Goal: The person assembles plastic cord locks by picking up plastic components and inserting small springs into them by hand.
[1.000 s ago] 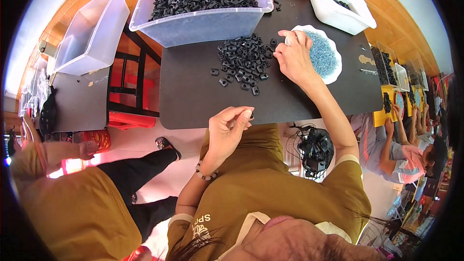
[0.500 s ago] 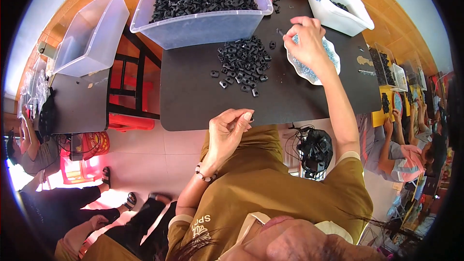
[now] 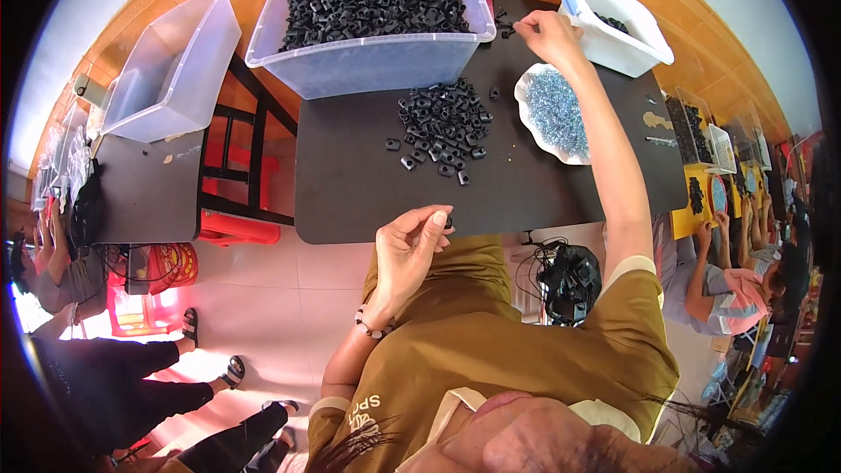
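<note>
My left hand (image 3: 410, 243) is closed in a pinch near the table's front edge, with a small black plastic part (image 3: 449, 222) showing at its fingertips. At the far side of the table my right hand (image 3: 552, 38) has its fingers drawn together beside a few small loose black pieces (image 3: 505, 28); what it pinches, if anything, is too small to make out. A white scalloped dish (image 3: 574, 158) of tiny shiny bluish pieces lies below my right forearm. A heap of black plastic parts (image 3: 442, 123) is spread on the dark table (image 3: 368, 206).
A large translucent bin (image 3: 377, 66) full of black parts stands at the back, and a white tub (image 3: 618, 48) at the back right. On another table to the left stands a second translucent bin (image 3: 171, 79). A black bag (image 3: 569, 280) hangs below. People work on both sides.
My right hand has moved from over the dish to the far side of the table, beside the loose black pieces. My left hand stays nearly in place with its part.
</note>
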Action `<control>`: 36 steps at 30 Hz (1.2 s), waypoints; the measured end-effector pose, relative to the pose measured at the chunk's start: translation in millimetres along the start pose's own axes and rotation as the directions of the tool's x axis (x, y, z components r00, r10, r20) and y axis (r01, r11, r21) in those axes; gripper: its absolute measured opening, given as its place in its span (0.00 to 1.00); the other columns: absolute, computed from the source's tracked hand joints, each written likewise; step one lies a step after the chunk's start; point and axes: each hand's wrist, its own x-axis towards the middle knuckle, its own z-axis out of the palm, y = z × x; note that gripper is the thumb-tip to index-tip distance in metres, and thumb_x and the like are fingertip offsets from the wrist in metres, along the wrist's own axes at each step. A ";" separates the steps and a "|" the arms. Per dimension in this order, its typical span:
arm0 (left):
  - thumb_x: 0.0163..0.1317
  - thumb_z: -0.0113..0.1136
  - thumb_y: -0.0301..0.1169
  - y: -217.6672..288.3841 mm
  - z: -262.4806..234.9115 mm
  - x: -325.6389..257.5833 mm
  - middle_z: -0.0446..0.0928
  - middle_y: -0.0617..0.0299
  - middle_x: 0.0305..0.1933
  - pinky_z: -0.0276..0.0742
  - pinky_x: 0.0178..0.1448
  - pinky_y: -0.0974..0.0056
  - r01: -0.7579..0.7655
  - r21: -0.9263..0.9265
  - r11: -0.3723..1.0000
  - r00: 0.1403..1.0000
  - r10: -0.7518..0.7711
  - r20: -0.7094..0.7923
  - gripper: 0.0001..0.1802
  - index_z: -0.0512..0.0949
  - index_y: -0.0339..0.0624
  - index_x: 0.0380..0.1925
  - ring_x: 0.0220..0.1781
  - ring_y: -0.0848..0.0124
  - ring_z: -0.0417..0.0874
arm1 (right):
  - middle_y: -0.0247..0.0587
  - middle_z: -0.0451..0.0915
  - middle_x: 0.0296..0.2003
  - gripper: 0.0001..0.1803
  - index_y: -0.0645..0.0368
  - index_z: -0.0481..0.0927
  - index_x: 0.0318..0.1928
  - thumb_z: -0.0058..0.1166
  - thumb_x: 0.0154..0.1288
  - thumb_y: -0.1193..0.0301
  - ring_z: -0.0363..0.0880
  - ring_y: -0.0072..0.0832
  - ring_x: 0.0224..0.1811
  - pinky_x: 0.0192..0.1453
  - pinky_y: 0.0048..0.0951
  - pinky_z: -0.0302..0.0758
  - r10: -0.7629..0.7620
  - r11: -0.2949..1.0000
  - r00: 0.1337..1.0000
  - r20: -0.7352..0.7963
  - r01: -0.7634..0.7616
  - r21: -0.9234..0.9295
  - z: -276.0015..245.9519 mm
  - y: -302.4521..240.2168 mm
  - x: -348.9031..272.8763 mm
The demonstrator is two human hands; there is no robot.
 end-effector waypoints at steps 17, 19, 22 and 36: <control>0.74 0.63 0.37 -2.9 10.6 4.8 0.83 0.63 0.34 0.78 0.43 0.71 0.193 -0.307 0.932 0.973 -0.141 0.183 0.16 0.84 0.34 0.49 0.31 0.79 0.78 | 0.49 0.88 0.36 0.11 0.64 0.85 0.46 0.63 0.66 0.71 0.87 0.37 0.36 0.45 0.35 0.80 0.016 0.965 0.998 0.062 -0.032 0.261 -65.3 61.6 -170.8; 0.73 0.63 0.36 -2.8 12.0 2.3 0.83 0.63 0.35 0.78 0.44 0.71 0.192 -0.284 0.939 0.974 -0.147 0.172 0.16 0.84 0.34 0.49 0.32 0.79 0.77 | 0.46 0.88 0.38 0.11 0.61 0.85 0.49 0.63 0.68 0.73 0.85 0.31 0.37 0.41 0.31 0.78 0.004 0.969 0.998 0.059 -0.019 0.248 -57.7 69.6 -170.8; 0.72 0.64 0.35 -2.5 13.2 0.5 0.83 0.62 0.36 0.77 0.43 0.72 0.189 -0.300 0.935 0.978 -0.151 0.142 0.15 0.84 0.35 0.51 0.32 0.79 0.78 | 0.45 0.88 0.38 0.10 0.60 0.85 0.46 0.63 0.66 0.72 0.84 0.39 0.41 0.48 0.38 0.79 -0.053 0.971 0.995 -0.081 0.070 0.227 -50.3 72.2 -165.5; 0.70 0.67 0.30 -6.1 2.9 -2.4 0.87 0.56 0.44 0.84 0.46 0.70 0.188 -0.338 0.922 0.981 -0.158 0.116 0.16 0.84 0.35 0.54 0.38 0.76 0.86 | 0.44 0.86 0.35 0.06 0.61 0.83 0.38 0.63 0.67 0.71 0.83 0.41 0.39 0.46 0.38 0.79 -0.083 0.953 0.987 -0.140 0.119 0.278 -43.1 70.2 -151.3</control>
